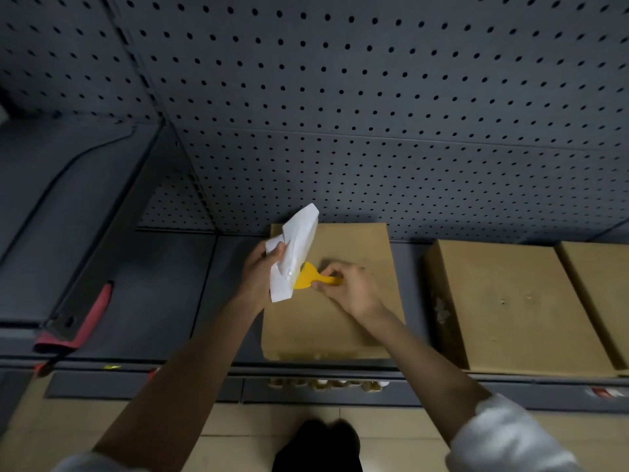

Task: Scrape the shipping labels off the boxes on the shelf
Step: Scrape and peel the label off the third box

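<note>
While both hands work over the middle box [343, 315] on the shelf [163, 301], the L hand [262, 274] has its grip closed on a crumpled white label [294, 253], lifted up off the box's top-left area w/ its lower edge near the box surface. R hand [347, 287] pinches the handle of a yellow scraper [308, 277], grip narrow, blade pointing left and tucked under the label. Box top otherwise bare brown. Two more boxes sit to the right: second box [510, 308] just beside, third box [602, 294] at frame edge, touching the second. Red-edged dark item [78, 321] lies on shelf far left. Pegboard [374, 114] backs the shelf. White sleeves [503, 437] pushed up both forearms.
</note>
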